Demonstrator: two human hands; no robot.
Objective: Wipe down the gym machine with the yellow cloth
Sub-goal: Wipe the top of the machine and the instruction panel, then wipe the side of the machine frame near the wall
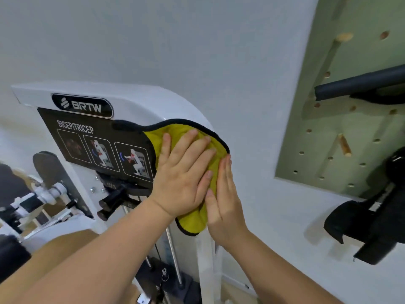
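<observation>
A yellow cloth [192,222] with a black hem lies spread against the upper right of the white gym machine [140,102], over the edge of its black BICEP/TRICEP instruction panel [87,148]. My left hand [184,172] presses flat on the cloth with straight, spread fingers. My right hand [221,198] lies flat with straight fingers along the cloth's right edge, on the machine's curved side. Most of the cloth's middle is hidden under my hands.
A pale wall stands right behind the machine. A green pegboard [341,119] with wooden pegs, a black foam bar [359,84] and black straps [363,229] hangs at the right. Steel guide rods [173,255] run below the panel; black knobs [109,200] stick out at its lower left.
</observation>
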